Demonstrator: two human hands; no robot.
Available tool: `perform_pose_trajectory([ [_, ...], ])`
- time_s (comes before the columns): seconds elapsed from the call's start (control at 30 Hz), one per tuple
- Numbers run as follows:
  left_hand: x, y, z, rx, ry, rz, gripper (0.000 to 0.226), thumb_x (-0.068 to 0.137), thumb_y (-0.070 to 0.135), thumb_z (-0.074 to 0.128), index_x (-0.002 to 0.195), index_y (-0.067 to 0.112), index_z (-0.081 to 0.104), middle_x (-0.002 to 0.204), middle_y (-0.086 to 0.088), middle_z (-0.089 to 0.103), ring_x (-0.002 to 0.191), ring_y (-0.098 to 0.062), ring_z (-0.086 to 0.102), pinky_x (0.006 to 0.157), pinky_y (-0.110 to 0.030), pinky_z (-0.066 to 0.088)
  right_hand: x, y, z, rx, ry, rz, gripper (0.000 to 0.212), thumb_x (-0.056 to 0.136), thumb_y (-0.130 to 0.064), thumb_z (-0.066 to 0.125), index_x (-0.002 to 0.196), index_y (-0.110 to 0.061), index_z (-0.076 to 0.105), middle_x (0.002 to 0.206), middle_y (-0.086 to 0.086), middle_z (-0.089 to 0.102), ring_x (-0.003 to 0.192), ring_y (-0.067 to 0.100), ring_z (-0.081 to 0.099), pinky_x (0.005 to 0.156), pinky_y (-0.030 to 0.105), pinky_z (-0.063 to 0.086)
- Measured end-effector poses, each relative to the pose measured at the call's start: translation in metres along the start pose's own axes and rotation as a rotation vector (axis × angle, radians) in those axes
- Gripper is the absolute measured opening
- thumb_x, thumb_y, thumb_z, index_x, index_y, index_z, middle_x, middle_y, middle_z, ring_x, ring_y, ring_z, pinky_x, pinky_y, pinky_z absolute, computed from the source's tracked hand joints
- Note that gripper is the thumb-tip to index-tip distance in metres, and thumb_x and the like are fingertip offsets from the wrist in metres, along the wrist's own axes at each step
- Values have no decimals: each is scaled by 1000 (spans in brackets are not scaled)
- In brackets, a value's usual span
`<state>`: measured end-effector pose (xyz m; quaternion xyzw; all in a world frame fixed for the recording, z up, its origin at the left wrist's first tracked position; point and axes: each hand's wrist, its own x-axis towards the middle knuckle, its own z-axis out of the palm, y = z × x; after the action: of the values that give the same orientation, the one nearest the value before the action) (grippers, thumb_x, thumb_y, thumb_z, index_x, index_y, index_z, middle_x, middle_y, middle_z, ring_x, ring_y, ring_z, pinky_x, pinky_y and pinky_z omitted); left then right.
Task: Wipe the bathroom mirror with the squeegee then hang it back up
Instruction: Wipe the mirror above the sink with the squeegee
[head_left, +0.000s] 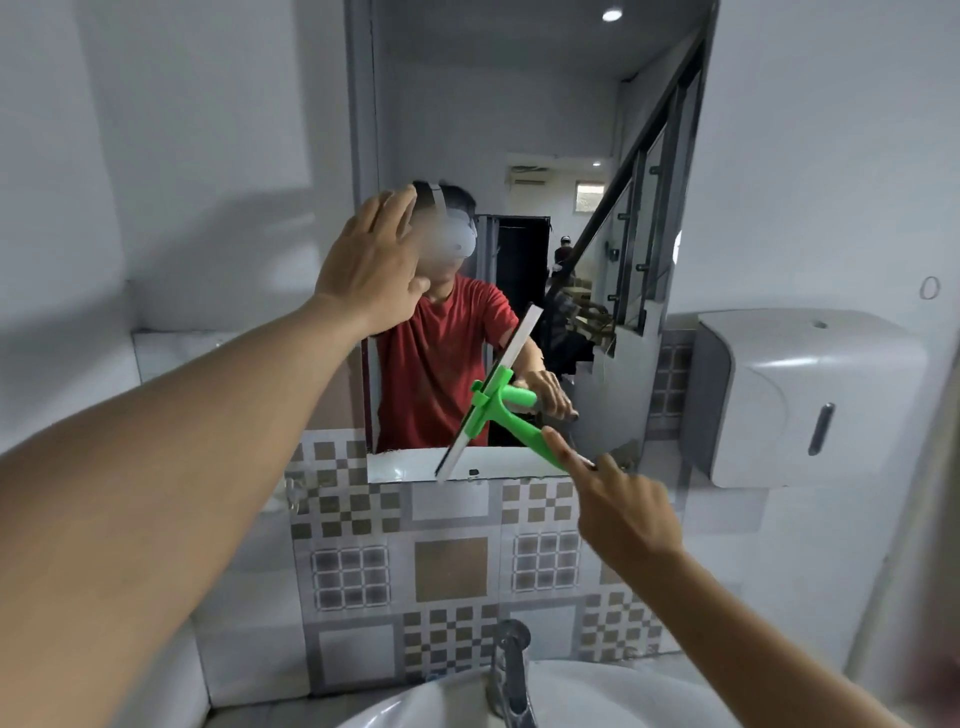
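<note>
The tall wall mirror (519, 104) hangs above the patterned tiles and reflects me and a staircase. My right hand (623, 512) grips the green handle of the squeegee (514, 421); its long blade lies tilted against the mirror's lower part, the bottom tip at the mirror's bottom edge. My left hand (371, 267) rests flat with fingers spread on the mirror's left edge, holding nothing. The squeegee's hook or hanging place is not in view.
A white paper towel dispenser (800, 395) is mounted on the wall right of the mirror. Below, a chrome tap (511, 670) rises from a white basin (441, 706). Patterned tiles (447, 566) cover the wall under the mirror. A white ledge sits at the left.
</note>
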<state>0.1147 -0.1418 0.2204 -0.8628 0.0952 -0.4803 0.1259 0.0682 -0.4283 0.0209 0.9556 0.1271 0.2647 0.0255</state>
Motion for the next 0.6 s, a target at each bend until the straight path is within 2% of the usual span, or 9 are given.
perform_pose_trajectory([
  [0.1, -8, 7, 8, -24, -13, 1, 81, 84, 35, 73, 153, 17, 36, 157, -19, 30, 141, -40, 32, 112, -55, 41, -6, 31, 10, 32, 24, 103, 88, 96, -13, 38, 154, -46, -19, 107, 10, 64, 68, 27, 67, 61, 40, 59],
  [0.17, -9, 8, 12, -45, -32, -10, 82, 84, 35, 74, 155, 19, 35, 159, -19, 27, 143, -41, 30, 113, -56, 40, -14, 39, 20, 90, 16, 168, 95, 93, -11, 44, 153, -47, -21, 101, 9, 66, 63, 24, 64, 57, 41, 60],
  [0.33, -10, 7, 15, -48, -27, -8, 83, 83, 35, 75, 154, 19, 36, 159, -19, 28, 143, -42, 30, 112, -58, 40, -30, 28, 35, 276, -32, 307, 85, 100, -15, 48, 159, -38, -10, 84, 3, 59, 55, 14, 55, 53, 31, 57],
  [0.43, -10, 7, 16, -52, -22, -4, 82, 82, 34, 75, 153, 18, 38, 158, -20, 29, 143, -42, 29, 111, -59, 41, -33, 10, 38, 399, -59, 356, 84, 101, -17, 49, 159, -36, -8, 84, 3, 62, 58, 16, 59, 51, 33, 54],
  [0.6, -12, 7, 16, -63, -27, -6, 79, 84, 33, 73, 153, 18, 37, 160, -19, 27, 144, -43, 27, 112, -60, 39, -37, -19, 41, 579, -82, 431, 85, 101, -17, 50, 159, -36, -9, 90, 4, 63, 66, 19, 62, 60, 39, 59],
])
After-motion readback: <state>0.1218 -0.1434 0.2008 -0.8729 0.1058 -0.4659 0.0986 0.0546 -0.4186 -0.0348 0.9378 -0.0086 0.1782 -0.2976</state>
